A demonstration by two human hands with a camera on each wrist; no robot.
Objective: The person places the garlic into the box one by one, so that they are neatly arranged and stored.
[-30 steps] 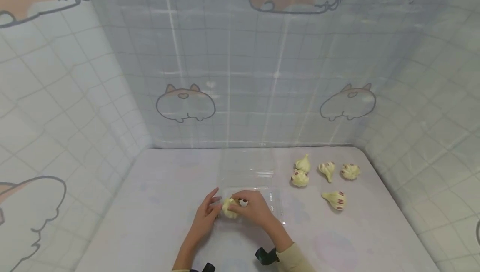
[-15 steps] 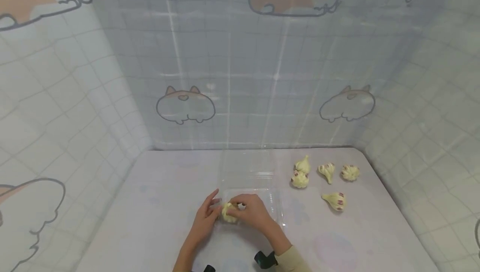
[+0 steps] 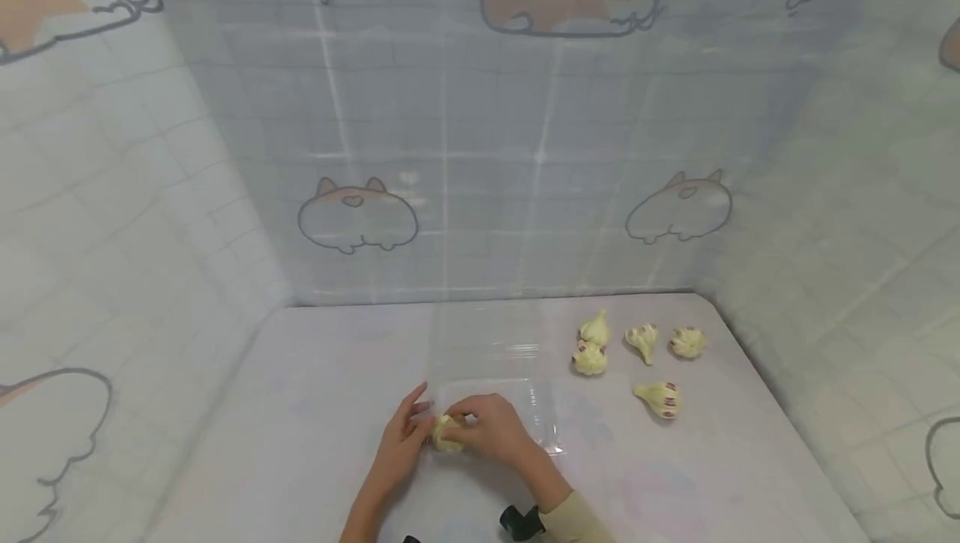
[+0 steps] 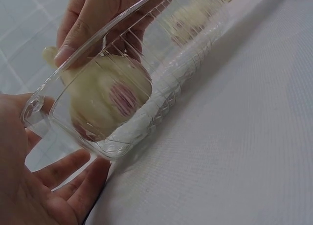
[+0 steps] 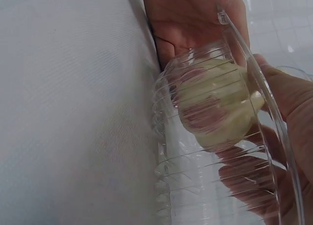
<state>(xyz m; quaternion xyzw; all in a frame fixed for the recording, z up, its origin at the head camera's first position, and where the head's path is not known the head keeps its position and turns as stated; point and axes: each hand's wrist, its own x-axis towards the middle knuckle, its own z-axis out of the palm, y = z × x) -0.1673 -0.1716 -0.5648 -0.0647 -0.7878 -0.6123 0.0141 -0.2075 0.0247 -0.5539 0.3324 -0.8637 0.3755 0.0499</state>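
Note:
In the head view a pale garlic bulb (image 3: 448, 435) is at the near left corner of a clear plastic container (image 3: 542, 410). My right hand (image 3: 497, 430) pinches the bulb between thumb and fingers. The wrist views show the bulb (image 4: 110, 95), with purple patches, behind the container's ribbed wall, its stem pointing up to the rim. My left hand (image 3: 399, 447) is beside that corner, fingers spread; in the left wrist view the hand (image 4: 46, 186) has its fingertips against the container's outside.
The container's clear lid (image 3: 487, 326) lies folded back towards the wall. Several garlic bulbs lie on the table to the right: two touching (image 3: 589, 357), others apart, one nearer (image 3: 660, 400). The left wrist view shows another bulb (image 4: 188, 22) beyond the container wall.
My right hand and the pinched bulb have shifted slightly towards me, down to the container's near left corner. The left hand has barely moved. The head view has turned slightly.

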